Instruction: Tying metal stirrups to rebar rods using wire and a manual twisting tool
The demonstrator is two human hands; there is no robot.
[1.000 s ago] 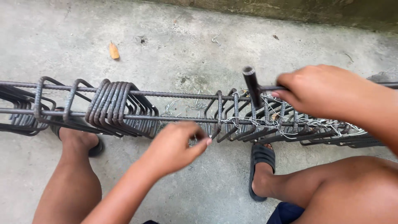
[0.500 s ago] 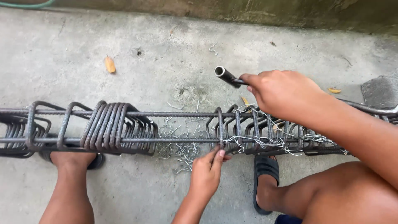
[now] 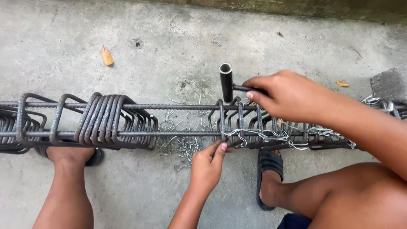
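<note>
Pinching a thin silver tie wire (image 3: 237,135) at the near bar of the long rusty steel rebar cage (image 3: 178,133), the left hand (image 3: 207,163) has thumb and forefinger pressed together on the strand, with the other fingers curled beneath. Just above the cage's far bar, the right hand (image 3: 288,94) is closed around the thin shank of a dark metal tube-handled tying tool (image 3: 227,81), whose hollow tube stands upright and touches the far bar. A bunched stack of bent steel stirrups (image 3: 106,121) sits on the cage well left of the left hand, and more stirrups stand tied with wire under the right hand. Loose cut wire pieces (image 3: 180,146) lie on the grey concrete floor (image 3: 169,38) under the cage's middle. A black rubber sandal (image 3: 267,169) rests below the cage, near the left hand.
</note>
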